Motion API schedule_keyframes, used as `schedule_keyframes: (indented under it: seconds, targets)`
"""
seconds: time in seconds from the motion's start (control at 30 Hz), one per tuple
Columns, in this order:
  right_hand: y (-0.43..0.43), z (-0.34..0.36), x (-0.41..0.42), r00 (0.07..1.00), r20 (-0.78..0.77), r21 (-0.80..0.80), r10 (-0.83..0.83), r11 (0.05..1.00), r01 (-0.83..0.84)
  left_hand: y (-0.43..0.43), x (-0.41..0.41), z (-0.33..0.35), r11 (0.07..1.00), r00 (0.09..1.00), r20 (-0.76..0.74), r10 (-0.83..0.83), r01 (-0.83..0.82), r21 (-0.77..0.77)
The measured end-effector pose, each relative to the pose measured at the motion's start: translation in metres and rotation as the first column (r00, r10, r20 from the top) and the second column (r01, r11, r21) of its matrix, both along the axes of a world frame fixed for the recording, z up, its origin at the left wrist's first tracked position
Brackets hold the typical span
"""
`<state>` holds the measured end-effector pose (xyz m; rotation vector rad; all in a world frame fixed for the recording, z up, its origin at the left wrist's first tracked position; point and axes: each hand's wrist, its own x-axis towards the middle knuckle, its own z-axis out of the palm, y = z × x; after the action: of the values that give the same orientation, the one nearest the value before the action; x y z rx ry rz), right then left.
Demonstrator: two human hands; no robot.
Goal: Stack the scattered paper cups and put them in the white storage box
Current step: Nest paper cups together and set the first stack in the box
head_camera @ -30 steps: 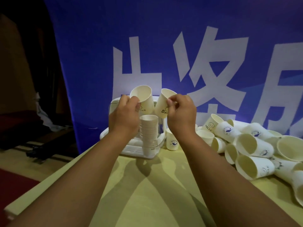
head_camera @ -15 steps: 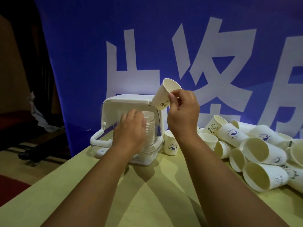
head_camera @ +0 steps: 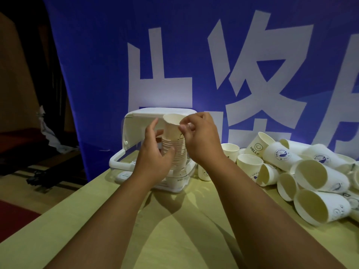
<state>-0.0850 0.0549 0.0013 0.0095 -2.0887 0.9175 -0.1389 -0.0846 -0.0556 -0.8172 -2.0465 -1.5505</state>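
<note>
Grips paper cup stack [head_camera: 177, 154], upright inside open white storage box [head_camera: 136, 131], with left hand [head_camera: 155, 158], thumb and fingers curled round its side. Pinches rim of top cup [head_camera: 171, 121], seated on that stack, with right hand [head_camera: 204, 142]. Finds loose cups [head_camera: 314, 175] heaped on table [head_camera: 174, 239] right of box.

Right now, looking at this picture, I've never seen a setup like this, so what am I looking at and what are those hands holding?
No machine here: a person wears one camera on the head, looking down at their own bare hands. The left hand grips a stack of paper cups standing in the open white storage box. The right hand pinches the rim of the top cup, set into that stack. On the table, to the right, lie loose cups, most tipped over. A blue banner hangs behind.
</note>
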Motion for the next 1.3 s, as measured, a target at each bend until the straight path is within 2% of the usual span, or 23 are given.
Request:
schedule_keyframes:
  seconds: [0.1,0.23,0.4,0.53,0.67,0.8,0.87,1.03,1.3]
  targets:
    - [-0.004,-0.006,-0.001,0.998,0.056,-0.111,0.006,0.994,0.000,-0.001,0.003,0.001,1.000,1.000,-0.007,0.017,-0.017,-0.007]
    - [-0.011,-0.021,-0.003,0.990,0.142,-0.134,-0.011,0.991,0.030,-0.001,0.001,0.002,0.982,0.981,-0.094,0.172,-0.178,-0.064]
    - [-0.011,-0.030,-0.005,0.992,0.122,-0.265,0.018,0.964,0.015,0.003,0.004,0.002,0.968,0.965,-0.076,0.249,-0.251,-0.015]
    - [-0.010,-0.035,-0.007,0.995,0.102,-0.305,0.019,0.952,0.014,0.007,0.005,0.002,0.966,0.965,-0.048,0.257,-0.258,-0.012]
    - [-0.008,-0.035,-0.002,0.994,0.109,-0.288,0.013,0.957,0.019,0.004,0.009,0.003,0.968,0.967,-0.052,0.248,-0.249,-0.029]
    - [0.001,-0.035,0.015,0.990,0.128,-0.222,-0.058,0.971,0.086,0.003,0.025,0.015,0.928,0.921,-0.229,0.316,-0.350,-0.130]
    - [0.008,-0.034,0.028,0.984,0.132,-0.184,-0.117,0.973,0.140,0.005,0.036,0.023,0.912,0.908,-0.298,0.293,-0.359,-0.199]
    - [0.031,-0.035,0.081,0.968,0.138,-0.094,-0.208,0.970,0.222,0.021,0.075,0.030,0.874,0.950,-0.245,0.193,-0.280,-0.397]
    - [0.082,-0.048,0.183,0.920,0.178,-0.035,-0.349,0.932,0.360,0.078,0.139,0.017,0.865,0.985,-0.165,0.059,-0.133,-0.484]
